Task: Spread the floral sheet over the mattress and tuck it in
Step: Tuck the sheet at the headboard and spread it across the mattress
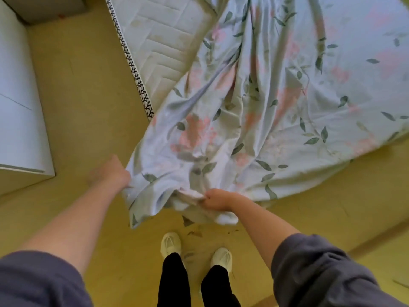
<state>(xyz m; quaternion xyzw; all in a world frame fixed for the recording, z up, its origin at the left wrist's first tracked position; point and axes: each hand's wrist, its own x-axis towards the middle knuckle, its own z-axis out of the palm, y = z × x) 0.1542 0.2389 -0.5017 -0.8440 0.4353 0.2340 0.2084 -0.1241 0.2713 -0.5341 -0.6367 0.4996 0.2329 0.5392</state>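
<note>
While you stand at the near end of the mattress, both hands have the floral sheet — your left hand grips its side edge, fingers curled into the fabric, and your right hand is fisted on the bunched hem. The sheet lies rumpled across the mattress with its near end held above the floor — the quilted left corner is bare.

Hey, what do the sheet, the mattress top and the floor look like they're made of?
The sheet: thin woven cloth, likely cotton or a blend, matte; it drapes in soft creases. The mattress: padded quilted fabric, shown by stitched lines and puffed panels. The floor: smooth, hard, yellowish, perhaps vinyl or laminate; the picture cannot settle which.
</note>
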